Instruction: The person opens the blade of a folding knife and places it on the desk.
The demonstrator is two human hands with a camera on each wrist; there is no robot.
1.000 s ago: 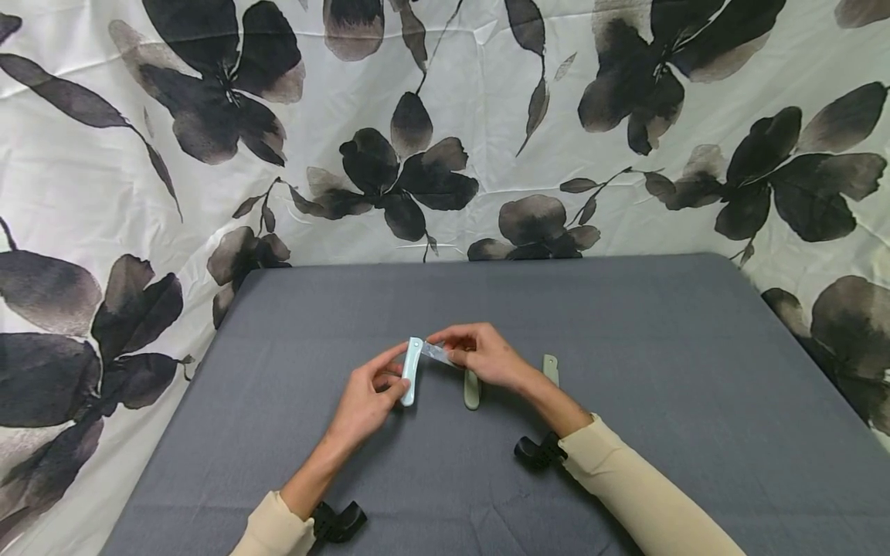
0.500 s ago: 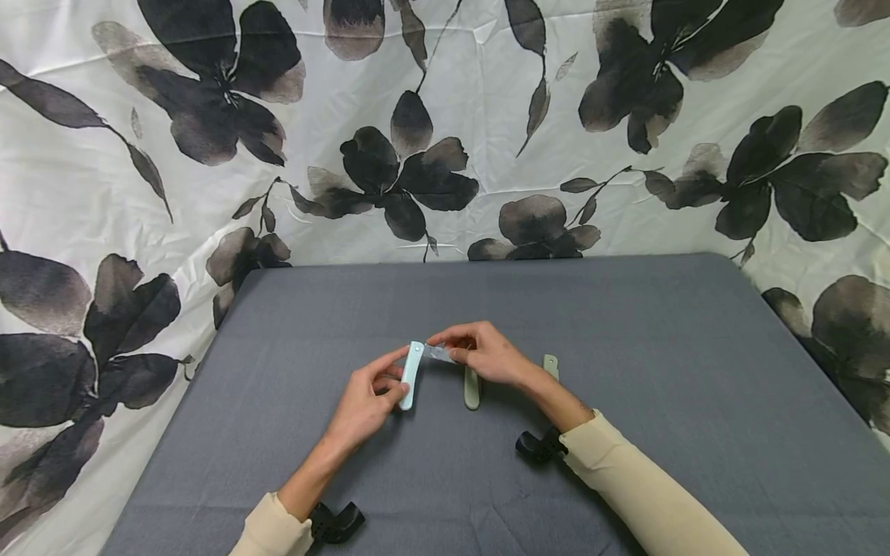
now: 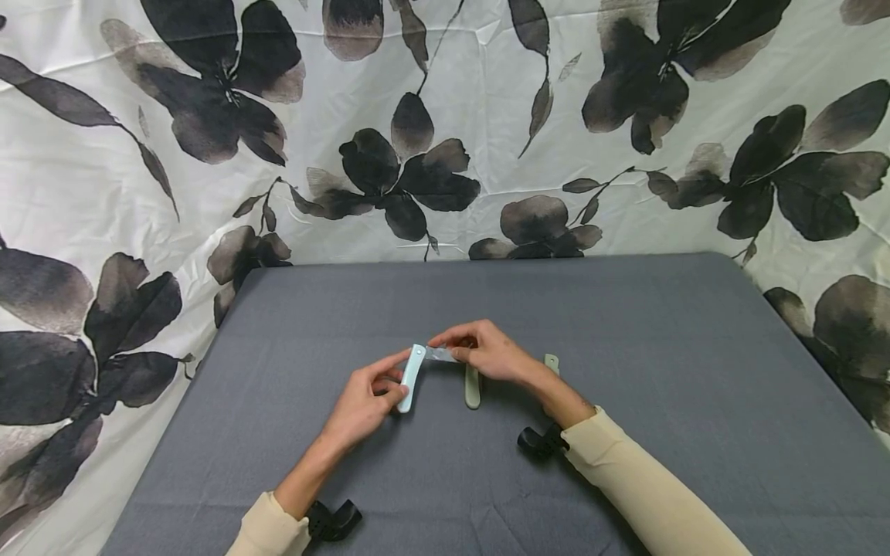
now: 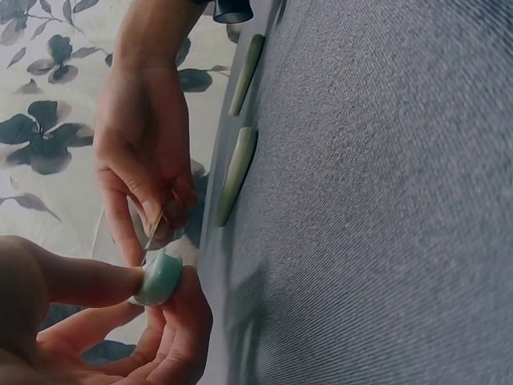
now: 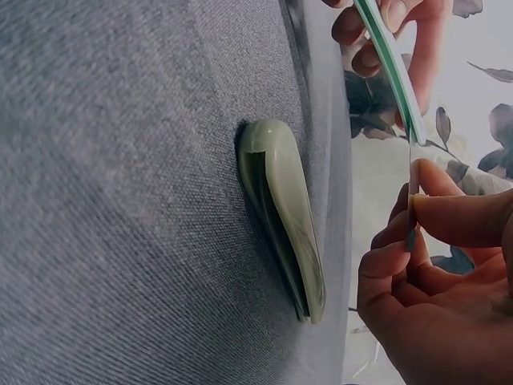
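Observation:
A folding knife with a pale blue handle point(image 3: 412, 378) is held between both hands, raised off the table. My left hand point(image 3: 365, 398) pinches that handle, thumb near its lower end and forefinger near the pivot. The thin metal blade point(image 3: 439, 354) stands out from the handle at roughly a right angle. My right hand point(image 3: 490, 355) pinches the blade between thumb and fingers, as the right wrist view also shows. Below the right hand lies a sage green folded knife point(image 5: 284, 176), its slotted handle on the cloth. A second green one point(image 3: 552, 362) lies farther right, partly behind the right forearm.
A grey cloth covers the table point(image 3: 626, 324). Behind it hangs a white curtain point(image 3: 487, 100) with dark flowers, reaching round the sides. Each wrist wears a black camera mount, the left mount point(image 3: 337, 521) close over the cloth.
The blue handle has tilted, its lower end swinging slightly left and down, and the blade now lies more level. The angle between handle and blade is wider. The green knives have stayed put.

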